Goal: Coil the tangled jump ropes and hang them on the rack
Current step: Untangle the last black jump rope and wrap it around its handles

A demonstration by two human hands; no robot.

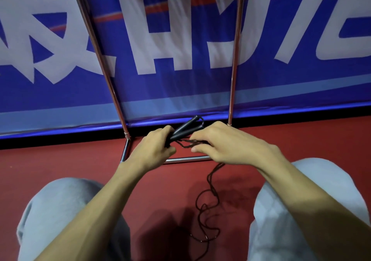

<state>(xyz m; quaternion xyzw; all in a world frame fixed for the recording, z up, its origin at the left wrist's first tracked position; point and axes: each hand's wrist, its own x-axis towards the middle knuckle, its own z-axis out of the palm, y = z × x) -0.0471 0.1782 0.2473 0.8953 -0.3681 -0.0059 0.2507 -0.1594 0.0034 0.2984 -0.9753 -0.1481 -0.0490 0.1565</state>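
Gripping two smooth black handles (186,128) side by side, the left hand (154,149) was curled tight; the right hand (222,142) pinched the thin dark cord (209,180) just beside it. The cord trailed in loose tangles onto the matte red floor (60,160), before the chrome-tube rack (188,158) and a blue banner (200,89) with white lettering.

Trousers (66,210): light grey-blue, soft matte fabric, covering both knees. Forearms (104,196): bare up to the frame edge.
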